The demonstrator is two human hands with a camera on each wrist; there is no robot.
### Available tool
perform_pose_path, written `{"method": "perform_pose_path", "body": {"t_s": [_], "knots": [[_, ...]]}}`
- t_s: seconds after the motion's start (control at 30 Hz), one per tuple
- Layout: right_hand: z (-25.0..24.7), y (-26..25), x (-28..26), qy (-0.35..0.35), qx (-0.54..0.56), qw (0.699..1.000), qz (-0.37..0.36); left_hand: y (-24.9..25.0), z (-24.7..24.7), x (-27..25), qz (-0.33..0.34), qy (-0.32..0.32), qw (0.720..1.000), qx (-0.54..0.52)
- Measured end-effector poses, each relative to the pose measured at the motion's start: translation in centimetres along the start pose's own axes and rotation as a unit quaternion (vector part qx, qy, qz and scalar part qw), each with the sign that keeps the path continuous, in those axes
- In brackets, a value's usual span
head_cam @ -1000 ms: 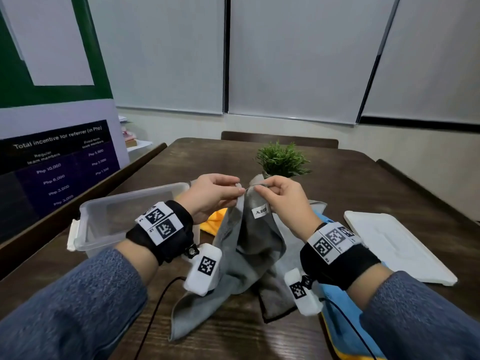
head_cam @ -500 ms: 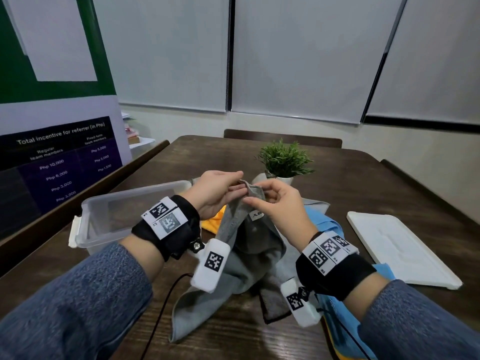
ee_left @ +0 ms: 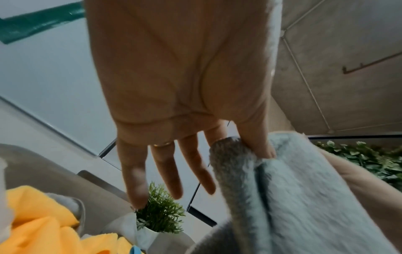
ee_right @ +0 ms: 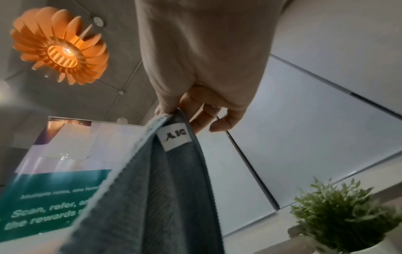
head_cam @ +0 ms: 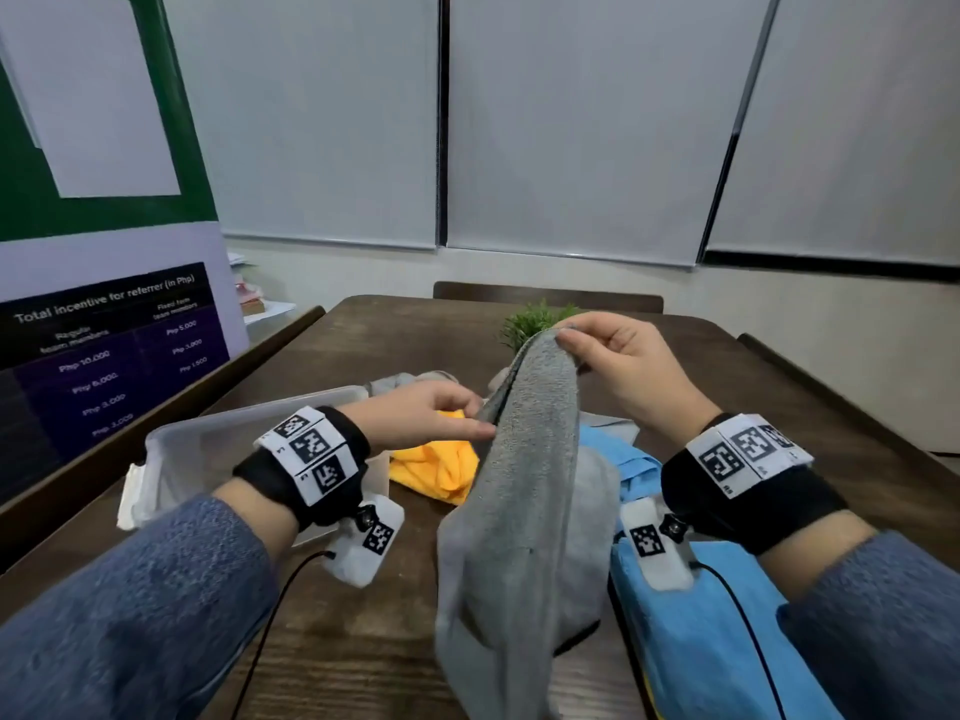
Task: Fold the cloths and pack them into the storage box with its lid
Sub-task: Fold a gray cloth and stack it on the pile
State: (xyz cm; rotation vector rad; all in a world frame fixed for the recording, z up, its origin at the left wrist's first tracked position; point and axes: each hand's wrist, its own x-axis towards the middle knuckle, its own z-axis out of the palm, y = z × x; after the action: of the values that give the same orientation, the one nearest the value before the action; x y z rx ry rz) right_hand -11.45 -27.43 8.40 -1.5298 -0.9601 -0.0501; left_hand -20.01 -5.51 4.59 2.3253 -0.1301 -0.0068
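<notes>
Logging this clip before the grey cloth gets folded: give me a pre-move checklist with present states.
1. Right hand pinches grey cloth top corner: ok.
2. Left hand pinches the cloth's edge lower down: ok.
3. Cloth spread flat for folding: not ok, hangs bunched.
4. Storage box open: ok.
5. Lid within reach: cannot tell, out of view.
6. Yellow cloth and blue cloth folded: not ok.

The grey cloth (head_cam: 524, 511) pinched in your right hand (head_cam: 631, 374) is soft terry with a fuzzy, matt pile; a smooth white woven label (ee_right: 175, 137) sits just below your fingertips. Beside your left hand (head_cam: 421, 423) the yellow cloth (head_cam: 439, 467) looks fleecy and matt. Under your right wrist the blue cloth (head_cam: 701, 615) is napped. Left of your left wrist, the storage box (head_cam: 208, 444) is translucent, smooth plastic. The table (head_cam: 337, 641) is dark, grained wood.
</notes>
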Motion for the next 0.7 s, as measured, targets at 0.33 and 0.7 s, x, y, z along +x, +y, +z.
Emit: {"method": "perform_pose_path", "body": {"t_s": [0.33, 0.7], "knots": [[-4.8, 0.6, -0.3, 0.078, -0.188, 0.979, 0.027, 2.0, -2.9, -0.9, 0.067, 0.207, 0.963, -0.158], [-4.4, -4.7, 0.3, 0.135, -0.092, 0.986, -0.038, 8.1, -5.0, -1.1, 0.235, 0.421, 0.860, -0.164]]}}
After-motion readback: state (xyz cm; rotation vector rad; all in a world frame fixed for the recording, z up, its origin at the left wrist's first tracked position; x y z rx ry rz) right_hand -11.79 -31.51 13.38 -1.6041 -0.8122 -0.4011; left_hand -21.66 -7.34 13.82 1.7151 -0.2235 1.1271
